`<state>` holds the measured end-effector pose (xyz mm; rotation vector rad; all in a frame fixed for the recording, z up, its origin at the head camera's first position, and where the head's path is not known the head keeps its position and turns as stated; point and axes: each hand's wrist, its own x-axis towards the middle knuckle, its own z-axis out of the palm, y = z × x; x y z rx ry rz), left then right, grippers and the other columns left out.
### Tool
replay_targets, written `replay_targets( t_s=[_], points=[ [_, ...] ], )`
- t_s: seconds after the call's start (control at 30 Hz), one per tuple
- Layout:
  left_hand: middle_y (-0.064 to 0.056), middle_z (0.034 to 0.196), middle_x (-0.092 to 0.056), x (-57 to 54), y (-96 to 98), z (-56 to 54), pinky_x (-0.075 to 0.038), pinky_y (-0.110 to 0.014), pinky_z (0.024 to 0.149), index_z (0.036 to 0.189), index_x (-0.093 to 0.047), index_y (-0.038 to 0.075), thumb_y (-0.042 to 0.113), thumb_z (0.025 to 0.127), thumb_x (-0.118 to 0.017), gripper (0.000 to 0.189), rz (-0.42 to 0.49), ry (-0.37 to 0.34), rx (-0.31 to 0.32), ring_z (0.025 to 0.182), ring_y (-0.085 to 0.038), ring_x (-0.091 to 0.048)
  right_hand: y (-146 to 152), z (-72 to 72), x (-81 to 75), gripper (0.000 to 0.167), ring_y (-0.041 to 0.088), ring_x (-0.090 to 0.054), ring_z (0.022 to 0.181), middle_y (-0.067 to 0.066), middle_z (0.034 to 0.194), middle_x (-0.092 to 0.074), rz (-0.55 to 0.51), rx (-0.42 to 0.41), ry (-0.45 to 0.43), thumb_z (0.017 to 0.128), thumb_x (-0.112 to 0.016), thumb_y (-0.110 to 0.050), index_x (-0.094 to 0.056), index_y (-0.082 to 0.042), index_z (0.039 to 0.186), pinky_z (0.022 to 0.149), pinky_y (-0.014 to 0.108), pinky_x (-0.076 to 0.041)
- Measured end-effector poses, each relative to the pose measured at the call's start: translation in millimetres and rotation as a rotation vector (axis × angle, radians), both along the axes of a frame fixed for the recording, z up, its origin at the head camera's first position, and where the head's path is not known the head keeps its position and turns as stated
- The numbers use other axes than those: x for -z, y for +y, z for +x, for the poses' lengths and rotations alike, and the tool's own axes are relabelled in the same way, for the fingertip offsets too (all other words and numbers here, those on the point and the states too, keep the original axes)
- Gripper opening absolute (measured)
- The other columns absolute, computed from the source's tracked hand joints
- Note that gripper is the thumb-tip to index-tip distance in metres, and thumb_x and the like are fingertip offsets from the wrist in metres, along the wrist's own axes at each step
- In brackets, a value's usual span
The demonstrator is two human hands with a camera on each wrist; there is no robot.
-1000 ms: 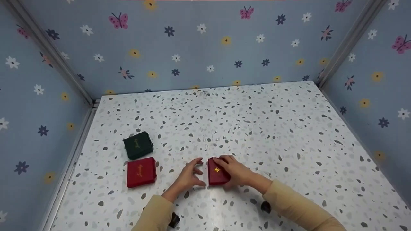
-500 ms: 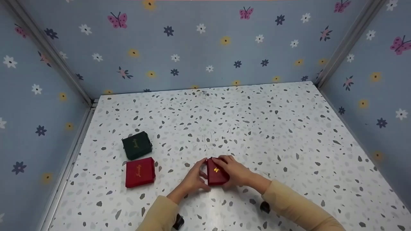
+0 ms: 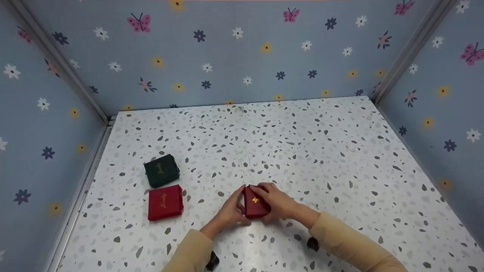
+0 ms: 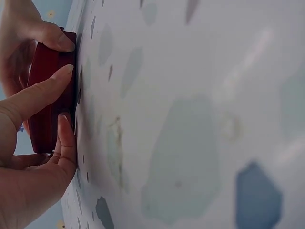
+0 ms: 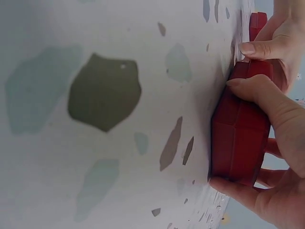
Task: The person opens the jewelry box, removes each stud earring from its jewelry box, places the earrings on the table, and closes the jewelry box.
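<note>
A small dark red jewelry box, with a gold emblem on its lid, lies on the speckled table in front of me. My right hand grips its right side, thumb on the near edge and fingers reaching over the far edge. Around the left side my left hand holds it, thumb at the near end and fingertips at the far end. The left wrist view shows the red jewelry box between both hands, low against the tabletop. In the right wrist view the jewelry box looks closed.
To the left lie a flat bright red box and, behind it, a dark green box, both with gold script. The white speckled tabletop is bounded by blue flowered walls at the back and sides.
My left hand has moved right, from just beside the red jewelry box to its left side, and its fingers have closed in on it. The right hand and the boxes stay put.
</note>
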<state>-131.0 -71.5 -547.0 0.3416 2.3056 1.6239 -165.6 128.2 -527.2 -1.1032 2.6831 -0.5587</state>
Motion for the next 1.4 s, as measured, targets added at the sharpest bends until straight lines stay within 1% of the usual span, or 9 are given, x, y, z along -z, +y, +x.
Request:
replay_targets(
  t_s=[0.23,0.47,0.57,0.77,0.87,1.0,1.07,1.2,1.4],
  points=[
    [-0.02,0.135,-0.031,4.0,-0.7,-0.2,-0.046,-0.026,0.062,0.14,-0.017,0.0,-0.008,0.055,-0.077,0.104,0.014,0.069,0.012,0.079,-0.024,-0.051,0.5,0.6,-0.1,0.097,0.024,-0.035,0.114,0.013,0.13,-0.034,-0.004,-0.006,0.002,0.06,-0.079,-0.029,-0.027,-0.012,0.139,0.086,0.035,-0.043],
    [-0.022,0.13,-0.035,7.3,-1.8,-0.6,-0.047,-0.023,0.058,0.139,-0.015,-0.002,-0.011,0.057,-0.074,0.102,0.06,0.091,0.037,0.076,-0.027,-0.054,2.3,0.1,-0.3,0.094,0.023,-0.036,0.113,0.012,0.127,-0.038,-0.041,-0.023,0.029,0.061,-0.079,-0.032,-0.031,-0.01,0.138,0.086,0.035,-0.043],
    [-0.023,0.129,-0.035,3.0,-1.6,1.4,-0.047,-0.023,0.058,0.138,-0.015,-0.005,-0.012,0.057,-0.074,0.1,0.069,0.114,0.042,0.076,-0.031,-0.054,3.1,-0.4,-0.6,0.093,0.023,-0.036,0.113,0.013,0.127,-0.038,-0.05,-0.03,0.029,0.061,-0.079,-0.032,-0.031,-0.01,0.138,0.086,0.034,-0.043],
    [-0.031,0.128,-0.033,-19.3,-0.7,10.0,-0.049,-0.026,0.056,0.135,-0.018,-0.011,-0.015,0.058,-0.073,0.095,0.097,0.156,0.039,0.074,-0.039,-0.054,4.4,-1.2,-0.8,0.094,0.023,-0.035,0.115,0.012,0.128,-0.037,-0.047,-0.033,0.011,0.06,-0.079,-0.032,-0.03,-0.012,0.138,0.088,0.035,-0.042],
    [-0.028,0.128,-0.034,-10.6,-1.1,7.6,-0.048,-0.025,0.056,0.135,-0.018,-0.01,-0.014,0.058,-0.073,0.095,0.09,0.167,0.039,0.074,-0.033,-0.054,4.4,-1.3,-0.9,0.094,0.023,-0.035,0.115,0.012,0.128,-0.037,-0.049,-0.032,0.003,0.06,-0.079,-0.032,-0.03,-0.012,0.138,0.088,0.035,-0.042],
    [-0.024,0.129,-0.034,6.7,-2.8,2.3,-0.049,-0.026,0.057,0.137,-0.019,-0.006,-0.01,0.058,-0.075,0.097,0.097,0.175,0.048,0.073,-0.026,-0.055,5.1,-1.3,0.2,0.094,0.023,-0.036,0.115,0.012,0.128,-0.037,-0.058,-0.029,-0.002,0.06,-0.079,-0.032,-0.031,-0.012,0.138,0.087,0.035,-0.042],
    [-0.023,0.13,-0.035,7.8,-3.9,1.9,-0.05,-0.027,0.058,0.137,-0.02,-0.005,-0.007,0.058,-0.076,0.097,0.112,0.176,0.056,0.074,-0.024,-0.055,5.8,-1.6,0.8,0.093,0.023,-0.036,0.115,0.013,0.128,-0.037,-0.067,-0.033,-0.004,0.061,-0.079,-0.033,-0.031,-0.013,0.138,0.088,0.035,-0.042],
    [-0.022,0.127,-0.036,7.2,-5.2,1.7,-0.05,-0.025,0.058,0.137,-0.02,-0.005,-0.005,0.06,-0.076,0.095,0.127,0.22,0.083,0.074,-0.021,-0.055,8.0,-2.2,2.4,0.091,0.024,-0.036,0.116,0.013,0.129,-0.036,-0.094,-0.05,-0.004,0.062,-0.078,-0.033,-0.032,-0.013,0.137,0.088,0.035,-0.041],
    [-0.023,0.127,-0.037,8.2,-4.1,0.7,-0.049,-0.025,0.06,0.137,-0.02,-0.006,-0.005,0.06,-0.077,0.095,0.064,0.179,0.06,0.075,-0.029,-0.055,10.4,-1.9,5.3,0.088,0.025,-0.037,0.116,0.016,0.128,-0.036,-0.147,-0.077,0.023,0.063,-0.078,-0.034,-0.034,-0.012,0.136,0.087,0.035,-0.042]
  ],
)
